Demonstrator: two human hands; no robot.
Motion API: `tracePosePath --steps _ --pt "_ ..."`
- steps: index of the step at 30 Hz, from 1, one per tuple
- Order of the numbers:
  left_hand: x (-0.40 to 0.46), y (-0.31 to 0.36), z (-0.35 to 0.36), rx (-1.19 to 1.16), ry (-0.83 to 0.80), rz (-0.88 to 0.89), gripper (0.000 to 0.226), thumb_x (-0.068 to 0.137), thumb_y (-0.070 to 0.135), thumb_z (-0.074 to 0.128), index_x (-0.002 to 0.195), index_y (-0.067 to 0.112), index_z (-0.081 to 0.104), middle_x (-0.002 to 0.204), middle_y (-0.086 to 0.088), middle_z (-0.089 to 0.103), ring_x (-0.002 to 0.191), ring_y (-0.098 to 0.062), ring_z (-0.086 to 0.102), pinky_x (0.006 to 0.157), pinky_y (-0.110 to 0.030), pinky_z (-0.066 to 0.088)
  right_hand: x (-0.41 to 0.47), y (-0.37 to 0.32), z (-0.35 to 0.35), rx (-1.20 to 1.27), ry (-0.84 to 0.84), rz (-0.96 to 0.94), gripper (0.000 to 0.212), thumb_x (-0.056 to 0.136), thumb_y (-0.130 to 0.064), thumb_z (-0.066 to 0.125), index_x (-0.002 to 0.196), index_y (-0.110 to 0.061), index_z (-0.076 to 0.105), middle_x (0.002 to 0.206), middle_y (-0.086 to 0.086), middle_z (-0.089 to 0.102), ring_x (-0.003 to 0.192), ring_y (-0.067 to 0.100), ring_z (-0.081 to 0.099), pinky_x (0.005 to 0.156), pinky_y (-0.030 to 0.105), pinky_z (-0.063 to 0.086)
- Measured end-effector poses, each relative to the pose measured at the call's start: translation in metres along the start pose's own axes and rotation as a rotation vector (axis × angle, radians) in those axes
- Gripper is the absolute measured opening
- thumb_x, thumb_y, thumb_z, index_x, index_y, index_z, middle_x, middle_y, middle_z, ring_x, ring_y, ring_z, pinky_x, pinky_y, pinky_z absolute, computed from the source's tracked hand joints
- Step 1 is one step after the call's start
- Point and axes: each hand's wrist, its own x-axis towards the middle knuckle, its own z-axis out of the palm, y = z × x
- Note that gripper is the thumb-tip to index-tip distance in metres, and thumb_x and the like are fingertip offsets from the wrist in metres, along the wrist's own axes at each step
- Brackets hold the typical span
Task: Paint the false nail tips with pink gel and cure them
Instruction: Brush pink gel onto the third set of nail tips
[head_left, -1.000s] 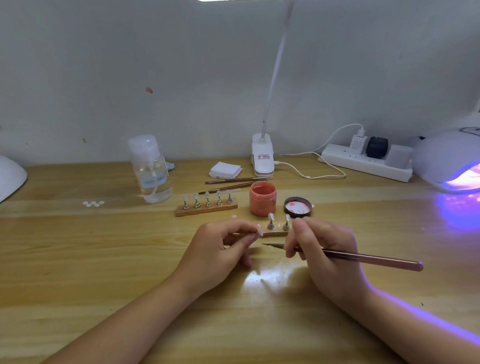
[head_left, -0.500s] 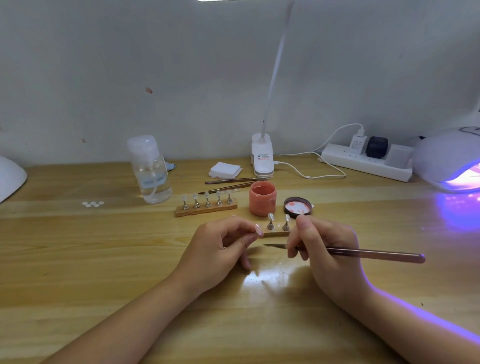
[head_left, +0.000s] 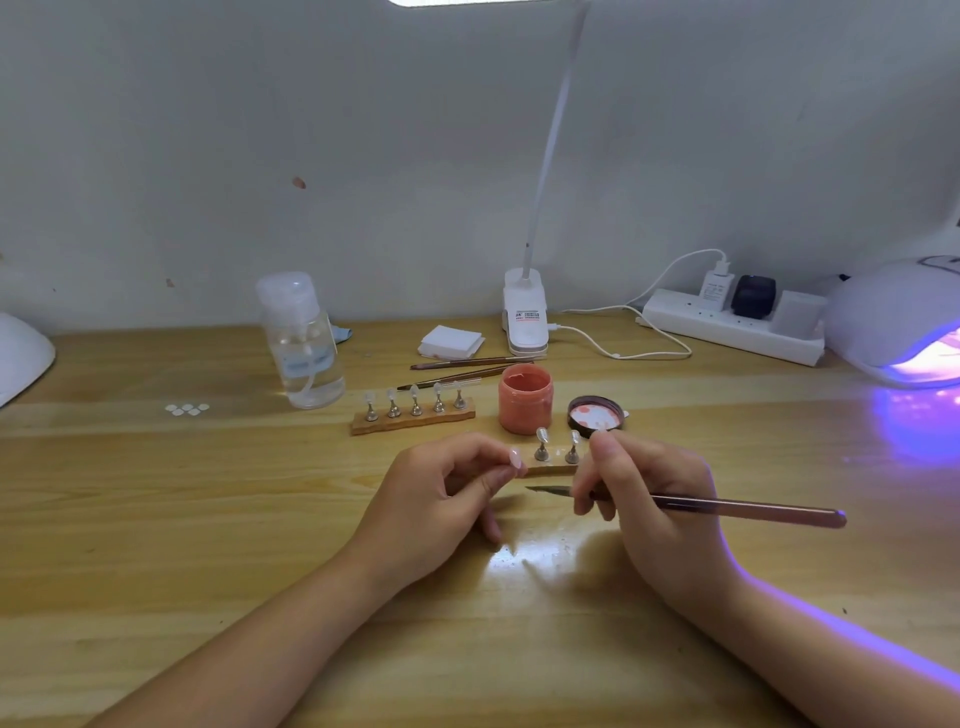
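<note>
Head view, hands (head_left: 545, 499) mid-table (head_left: 156, 519), brush (head_left: 727, 510)

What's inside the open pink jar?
The pink jar stands open, its lid lying beside it with pink smears on the inner face. The jar's inside wall shows pink near the rim. How full it is cannot be seen from this angle.

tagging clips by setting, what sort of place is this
Most likely a home or small-studio nail-art desk against a plain wall. A lit UV nail lamp glows on the wooden desk, with false nail tips on a wooden stand, an open pot of pink gel and a clip-on desk lamp.
</note>
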Motion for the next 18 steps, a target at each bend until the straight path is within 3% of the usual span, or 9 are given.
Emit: tracePosePath --steps 5,9,14,18 --pt "0.0 0.001 0.0 0.026 0.01 0.025 0.022 0.083 0.012 0.062 0.078 0.033 0.065 0.085 0.0 0.07 0.049 -0.014 0.064 0.057 -0.019 0.049 0.002 0.0 0.001 0.026 0.092 0.048 0.037 0.086 -0.032 0.042 0.054 -0.019 0.056 0.053 0.0 0.051 0.047 0.002 0.045 0.05 0.011 0.035" --pt "0.001 0.001 0.0 0.127 0.003 0.067 0.023 0.083 0.006 0.064 0.083 0.029 0.065 0.082 0.008 0.07 0.069 -0.006 0.067 0.067 -0.014 0.05 0.004 -0.001 0.0 0.047 0.139 0.061 0.033 0.087 -0.029 0.043 0.056 -0.02 0.054 0.052 -0.009 0.05 0.049 0.001 0.045 0.052 0.01 0.035" --pt "0.0 0.0 0.0 0.233 -0.013 0.083 0.022 0.083 0.01 0.066 0.085 0.032 0.066 0.087 0.021 0.069 0.085 0.005 0.064 0.079 -0.02 0.051 0.007 0.003 -0.002 0.077 0.19 0.131 0.03 0.088 -0.019 0.048 0.059 -0.011 0.054 0.051 -0.006 0.053 0.046 0.002 0.046 0.05 0.01 0.035" --pt "0.001 0.0 0.001 0.273 -0.036 0.061 0.03 0.085 0.014 0.064 0.083 0.044 0.06 0.089 0.018 0.069 0.087 0.003 0.063 0.082 -0.03 0.052 0.014 -0.001 -0.006 0.06 0.193 0.147 0.031 0.088 -0.027 0.057 0.062 -0.011 0.056 0.052 -0.002 0.058 0.045 0.001 0.05 0.048 0.01 0.037"
